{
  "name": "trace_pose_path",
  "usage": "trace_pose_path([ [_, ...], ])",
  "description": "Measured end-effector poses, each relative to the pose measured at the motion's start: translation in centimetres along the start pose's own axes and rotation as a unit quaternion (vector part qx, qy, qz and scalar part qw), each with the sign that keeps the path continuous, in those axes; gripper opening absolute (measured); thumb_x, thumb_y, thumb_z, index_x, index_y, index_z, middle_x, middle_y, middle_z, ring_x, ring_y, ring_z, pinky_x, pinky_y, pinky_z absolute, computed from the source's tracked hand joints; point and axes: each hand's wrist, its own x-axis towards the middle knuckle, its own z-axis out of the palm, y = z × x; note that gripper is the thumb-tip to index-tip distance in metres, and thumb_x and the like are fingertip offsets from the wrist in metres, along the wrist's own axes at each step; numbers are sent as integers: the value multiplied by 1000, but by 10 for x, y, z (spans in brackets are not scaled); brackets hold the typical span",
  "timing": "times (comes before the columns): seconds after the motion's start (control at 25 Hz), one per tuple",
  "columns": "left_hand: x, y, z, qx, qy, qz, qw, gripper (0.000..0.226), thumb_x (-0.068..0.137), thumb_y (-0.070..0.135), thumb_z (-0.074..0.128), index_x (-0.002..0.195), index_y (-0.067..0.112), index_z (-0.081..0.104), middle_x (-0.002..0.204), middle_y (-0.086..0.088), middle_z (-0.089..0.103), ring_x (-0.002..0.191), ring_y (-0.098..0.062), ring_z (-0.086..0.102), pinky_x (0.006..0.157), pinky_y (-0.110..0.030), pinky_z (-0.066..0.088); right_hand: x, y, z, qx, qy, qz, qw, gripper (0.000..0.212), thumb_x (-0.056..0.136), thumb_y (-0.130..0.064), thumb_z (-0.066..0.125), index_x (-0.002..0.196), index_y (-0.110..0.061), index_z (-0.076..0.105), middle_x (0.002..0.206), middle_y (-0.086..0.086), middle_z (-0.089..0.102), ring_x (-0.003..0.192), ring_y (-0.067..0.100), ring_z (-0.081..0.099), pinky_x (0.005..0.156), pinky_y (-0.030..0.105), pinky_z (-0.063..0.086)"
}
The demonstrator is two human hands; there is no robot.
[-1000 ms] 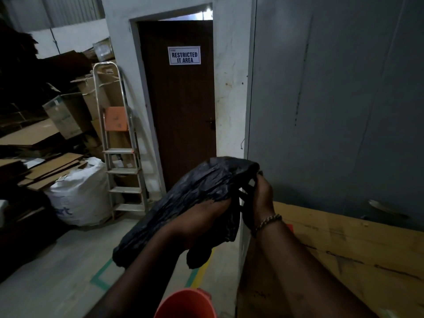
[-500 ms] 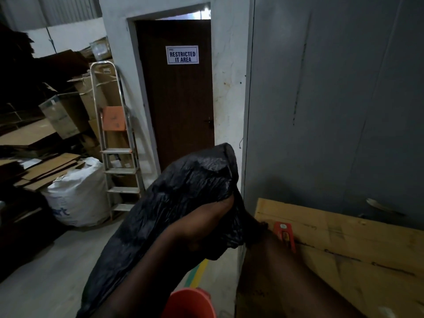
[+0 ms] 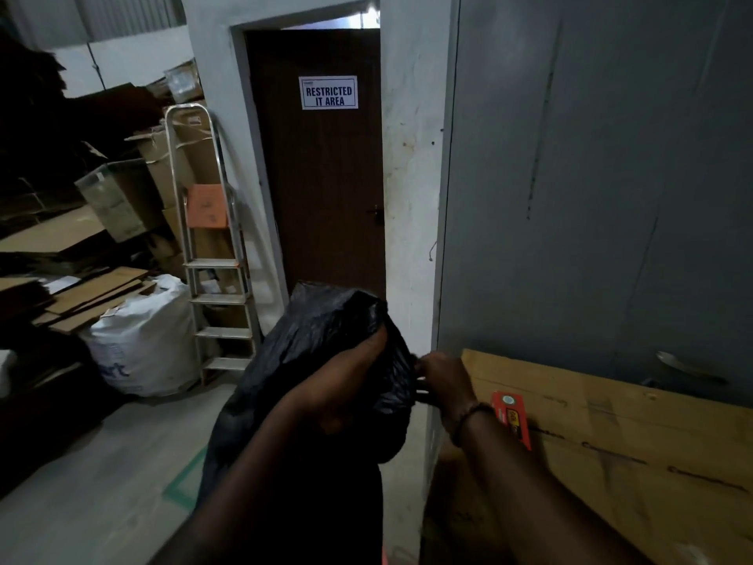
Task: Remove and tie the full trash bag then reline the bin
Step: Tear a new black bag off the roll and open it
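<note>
The left hand [image 3: 346, 387] is reaching forward at chest height, its fingers curling into the crumpled top of the black trash bag [image 3: 309, 352] and clamping it, while the right hand [image 3: 442, 381], wearing a bracelet [image 3: 468, 418] at the wrist, is pinching the bag's right edge just beside it. The bag is hanging in the air between both forearms, its lower part sinking into shadow and running out of view, and the right fingertips are blurring into the dark plastic. A tan board [image 3: 611, 434] carrying an orange box [image 3: 511, 420] is leaning against a grey wall panel [image 3: 611, 177] on the right; ahead, a brown door [image 3: 326, 189] is showing a sign [image 3: 328, 93] reading RESTRICTED IT AREA, with a stepladder [image 3: 212, 254], a white sack [image 3: 142, 340] and stacked cardboard [image 3: 81, 295] crowding the grey floor [image 3: 102, 462] at left
</note>
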Motion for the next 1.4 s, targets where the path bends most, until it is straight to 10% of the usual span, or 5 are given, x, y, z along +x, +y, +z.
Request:
trace_pose_path([
  [0.44,41,-5,-82,-91,141,30,985,68,82,73,61,135,29,62,130,-5,69,119,-30,66,106,-53,48,8,-33,-91,492,43,-32,869,45,58,7,36,91,-11,62,103,17,67,93,36,65,73,41,55],
  [0.64,48,-6,-107,-107,273,85,952,53,92,64,57,129,28,65,117,-4,73,106,-30,69,88,-46,55,-2,-34,-104,443,-15,-57,894,33,102,-25,47,116,-5,70,114,19,75,104,37,71,93,49,55],
  [0.88,49,3,-127,-32,378,201,903,28,92,43,62,106,21,74,108,-8,74,101,-26,69,74,-33,52,23,-11,-111,9,95,-31,995,52,86,-33,79,129,-9,64,134,13,65,117,37,64,101,59,52],
  [1.04,37,16,-125,-52,398,194,895,54,82,76,58,81,24,69,92,-1,72,87,-19,68,74,-34,49,24,-12,-116,46,144,-7,988,17,99,-16,58,82,-20,57,99,10,62,88,28,64,90,48,59],
  [1.4,23,35,-147,3,242,253,937,18,99,28,61,107,25,76,120,-13,71,114,-33,67,92,-44,55,7,7,-77,331,162,45,929,13,105,-24,57,103,-13,64,104,8,66,87,26,61,65,38,48],
])
